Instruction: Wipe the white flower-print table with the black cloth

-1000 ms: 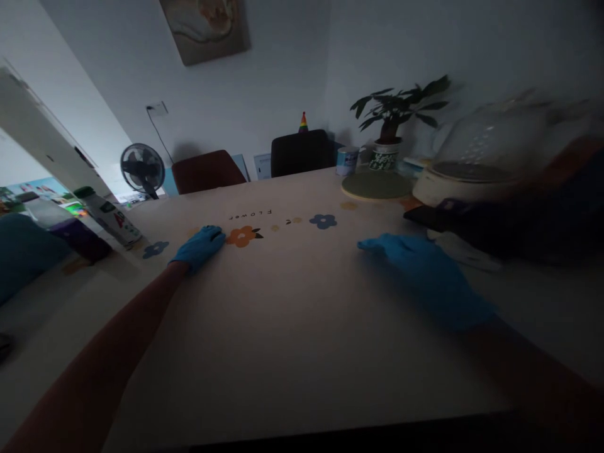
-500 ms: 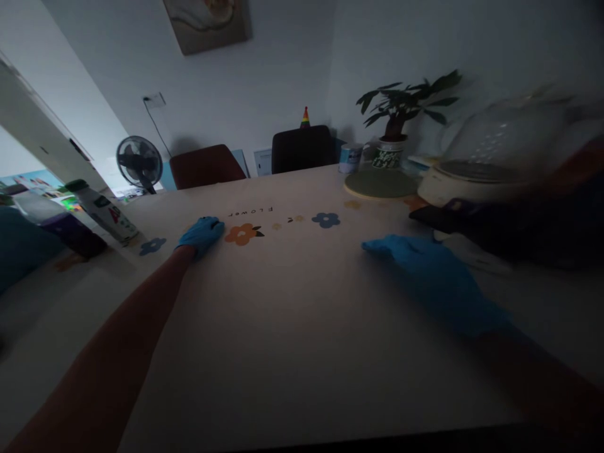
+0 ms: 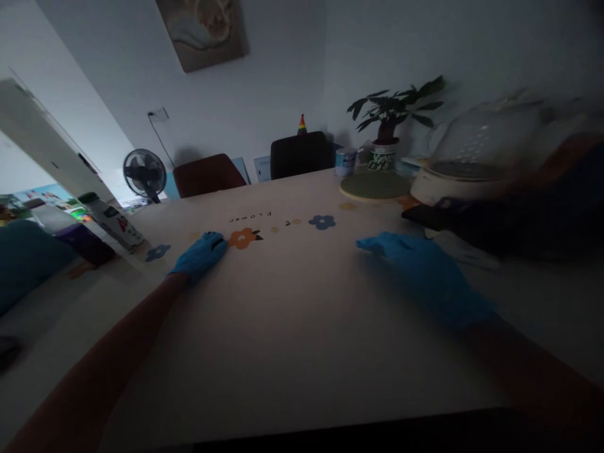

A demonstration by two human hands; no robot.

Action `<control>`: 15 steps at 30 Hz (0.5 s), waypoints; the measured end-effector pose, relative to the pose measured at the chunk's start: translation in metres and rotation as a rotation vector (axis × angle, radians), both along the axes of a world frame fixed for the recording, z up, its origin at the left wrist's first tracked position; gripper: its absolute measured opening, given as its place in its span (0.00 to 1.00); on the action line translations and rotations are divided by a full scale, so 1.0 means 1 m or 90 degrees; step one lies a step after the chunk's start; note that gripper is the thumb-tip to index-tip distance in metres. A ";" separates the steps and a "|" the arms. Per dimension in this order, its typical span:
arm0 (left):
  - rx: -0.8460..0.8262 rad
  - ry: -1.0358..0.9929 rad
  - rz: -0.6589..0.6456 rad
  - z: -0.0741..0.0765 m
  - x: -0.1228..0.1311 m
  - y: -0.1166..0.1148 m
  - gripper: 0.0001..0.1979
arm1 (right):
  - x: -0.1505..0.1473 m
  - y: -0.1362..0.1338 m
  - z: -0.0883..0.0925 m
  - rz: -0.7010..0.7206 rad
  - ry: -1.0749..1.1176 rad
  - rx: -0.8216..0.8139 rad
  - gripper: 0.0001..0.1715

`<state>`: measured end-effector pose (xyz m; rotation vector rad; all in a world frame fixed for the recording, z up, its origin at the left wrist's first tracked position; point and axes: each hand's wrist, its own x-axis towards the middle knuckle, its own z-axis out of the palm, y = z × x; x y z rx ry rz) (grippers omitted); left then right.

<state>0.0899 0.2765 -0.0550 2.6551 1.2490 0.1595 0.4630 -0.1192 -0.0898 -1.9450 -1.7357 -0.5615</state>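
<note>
Both of my hands wear blue gloves. My left hand [image 3: 201, 255] lies palm down on the white tabletop [image 3: 283, 321], its fingers beside the printed orange flower [image 3: 242, 238]. Its fingers are partly foreshortened, with a dark gap between them, and no object shows in them. Further right, my right hand [image 3: 415, 267] is held low over the table, fingers stretched forward and a little blurred. Nothing shows in it. A printed blue flower [image 3: 322, 222] lies ahead and left of its fingertips. Just beyond it are a dark flat object [image 3: 421, 217] and a pale flat item [image 3: 465, 249].
At left stand a white bottle with green cap [image 3: 111, 221] and a purple-labelled bottle [image 3: 78, 236], beside a person's teal sleeve [image 3: 31, 261]. At back right are a green round mat [image 3: 375, 186], a mug [image 3: 346, 162], a potted plant [image 3: 383, 155] and a clear-domed appliance [image 3: 476, 157].
The view has tilted and shifted slightly. My left hand appears slightly lower and nearer; my right hand appears slightly further left. Neither has picked up anything visible.
</note>
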 end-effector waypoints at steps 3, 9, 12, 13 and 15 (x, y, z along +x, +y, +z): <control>-0.009 -0.019 -0.030 -0.004 -0.012 -0.016 0.25 | 0.004 -0.002 0.003 0.029 -0.059 -0.040 0.32; -0.013 -0.024 -0.095 -0.014 -0.030 -0.043 0.27 | 0.011 0.000 0.004 0.052 -0.056 -0.010 0.30; -0.009 -0.028 -0.094 -0.018 -0.036 -0.052 0.28 | 0.012 0.002 0.002 0.054 -0.036 -0.001 0.29; -0.008 -0.029 -0.092 -0.018 -0.037 -0.054 0.28 | 0.011 0.002 0.001 0.047 -0.033 -0.003 0.28; -0.007 -0.030 -0.088 -0.019 -0.038 -0.055 0.28 | 0.010 0.002 0.000 0.033 -0.035 -0.007 0.28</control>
